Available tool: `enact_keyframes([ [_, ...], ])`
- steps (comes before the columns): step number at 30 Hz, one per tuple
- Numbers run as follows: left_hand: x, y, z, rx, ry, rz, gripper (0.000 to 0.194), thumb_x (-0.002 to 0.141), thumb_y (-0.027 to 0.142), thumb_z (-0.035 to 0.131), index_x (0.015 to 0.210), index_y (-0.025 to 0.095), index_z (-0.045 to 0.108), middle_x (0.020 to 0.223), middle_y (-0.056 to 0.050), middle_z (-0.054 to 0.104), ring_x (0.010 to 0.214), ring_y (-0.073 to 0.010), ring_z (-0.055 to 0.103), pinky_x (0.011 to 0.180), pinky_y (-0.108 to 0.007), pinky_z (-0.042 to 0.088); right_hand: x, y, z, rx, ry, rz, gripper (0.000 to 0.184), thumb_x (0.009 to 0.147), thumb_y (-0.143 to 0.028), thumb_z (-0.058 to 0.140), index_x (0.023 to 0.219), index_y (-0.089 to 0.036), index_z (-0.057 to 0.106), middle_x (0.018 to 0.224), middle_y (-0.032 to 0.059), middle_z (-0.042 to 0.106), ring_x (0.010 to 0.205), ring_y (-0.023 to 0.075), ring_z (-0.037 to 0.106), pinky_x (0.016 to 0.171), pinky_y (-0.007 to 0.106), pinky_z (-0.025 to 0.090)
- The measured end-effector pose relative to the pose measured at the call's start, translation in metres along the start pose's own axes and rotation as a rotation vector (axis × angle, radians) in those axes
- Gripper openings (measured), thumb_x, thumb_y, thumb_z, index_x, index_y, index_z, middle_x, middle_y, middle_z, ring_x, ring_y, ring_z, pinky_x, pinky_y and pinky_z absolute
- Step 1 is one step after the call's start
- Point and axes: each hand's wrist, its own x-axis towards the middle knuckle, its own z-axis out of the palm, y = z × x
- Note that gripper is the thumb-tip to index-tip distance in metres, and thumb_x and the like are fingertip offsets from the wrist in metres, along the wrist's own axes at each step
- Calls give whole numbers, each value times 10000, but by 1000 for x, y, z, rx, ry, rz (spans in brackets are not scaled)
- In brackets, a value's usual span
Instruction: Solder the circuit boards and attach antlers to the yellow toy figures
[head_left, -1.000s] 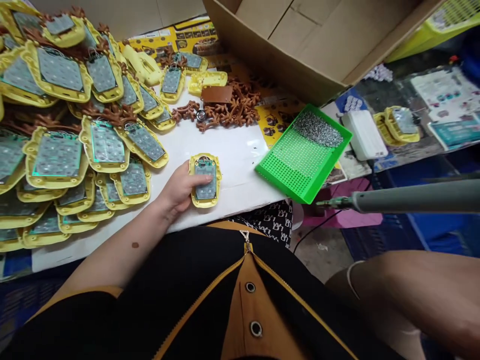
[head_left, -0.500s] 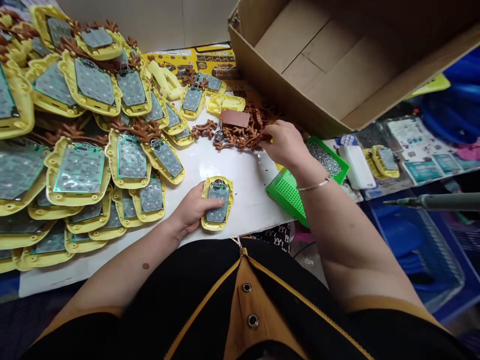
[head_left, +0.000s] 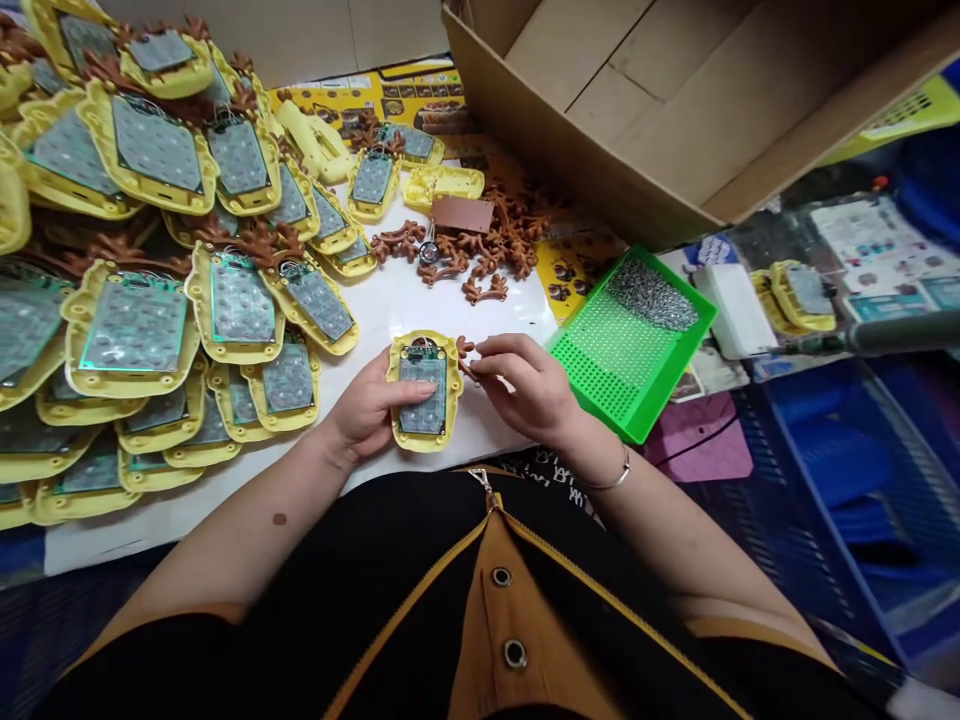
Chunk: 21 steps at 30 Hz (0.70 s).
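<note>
My left hand (head_left: 369,405) grips a yellow plastic shell (head_left: 425,437) by its left side, thumb lying across the grey-covered circuit board (head_left: 422,395) inside it. Wires and a green board edge show at the shell's top. Between the fingertips of my right hand (head_left: 529,388) is a brown antler-shaped plastic piece (head_left: 465,352), close to the shell's upper right edge; whether they touch I cannot tell. Beyond both hands lies a heap of similar brown antler pieces (head_left: 510,235), with a brown rectangular plate (head_left: 463,214) and a small round part on wires (head_left: 429,252) on it.
Many yellow shells with boards and antlers (head_left: 135,320) are piled at the left. A green perforated tray (head_left: 634,345) holding small metal screws stands at the right, near a white box (head_left: 739,310). Behind it is a large cardboard box (head_left: 585,150). A grey screwdriver (head_left: 907,330) hangs at far right.
My right hand has come from the brown heap back towards the shell, bringing one antler piece. My left hand still holds the shell. The view has shifted slightly.
</note>
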Motion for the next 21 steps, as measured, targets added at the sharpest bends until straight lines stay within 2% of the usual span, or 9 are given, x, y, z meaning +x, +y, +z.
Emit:
enact_keyframes([
  [3,0,-2,0,43,-12,3,552,591,167,894,1078,198,637,986,-68,762,861,-250,738,825,-391,605,-12,-3,-4,28,27,7,236,913,-79,624,1049,-269,659,1055,55,705,921,187,693,732,332,639],
  [5,1,-3,1,63,-26,-1,538,588,181,898,1060,191,641,979,-74,763,861,-256,738,819,-392,605,-15,-5,-9,117,0,74,224,914,-86,601,1023,-266,677,1088,60,707,973,189,699,776,342,647],
  [7,1,-3,1,84,-13,18,524,581,193,905,1041,177,653,961,-78,760,855,-254,733,815,-389,606,-17,-8,-13,342,-35,276,188,919,-157,610,1053,-256,697,1213,86,691,1102,208,690,880,380,644],
  [9,2,-4,1,103,26,58,534,570,194,916,1037,171,657,957,-73,757,851,-245,725,812,-386,607,-16,-11,-14,645,-35,560,232,904,-289,678,1131,-243,702,1301,107,672,1160,230,683,948,420,631],
  [12,2,-5,2,141,49,92,558,558,199,929,1046,173,658,957,-63,753,851,-238,719,803,-378,603,-14,-13,-11,909,-51,890,354,848,-442,776,1111,-214,719,1043,80,753,915,196,734,844,394,649],
  [14,2,-6,2,162,40,94,557,559,208,930,1043,180,658,934,-54,751,835,-232,714,785,-363,593,-11,-12,-8,858,-81,982,306,821,-453,803,976,-195,749,823,43,744,750,164,707,759,358,637],
  [16,2,-8,1,175,45,91,539,561,209,928,1025,186,655,903,-42,747,806,-218,704,759,-344,581,-8,-9,-5,740,24,1005,250,794,-426,825,877,-198,762,749,25,727,698,144,680,729,332,613],
  [19,2,-10,-1,214,40,44,501,568,206,921,988,178,650,879,-41,746,753,-198,684,709,-321,561,-1,-6,-1,707,323,1001,222,774,-410,845,889,-235,771,756,0,723,686,127,662,690,307,587],
  [21,2,-10,-2,245,5,6,492,579,214,915,991,170,649,879,-46,746,737,-195,679,689,-315,552,4,-7,1,782,364,989,246,775,-434,850,918,-250,770,772,-6,722,686,129,663,684,314,594],
])
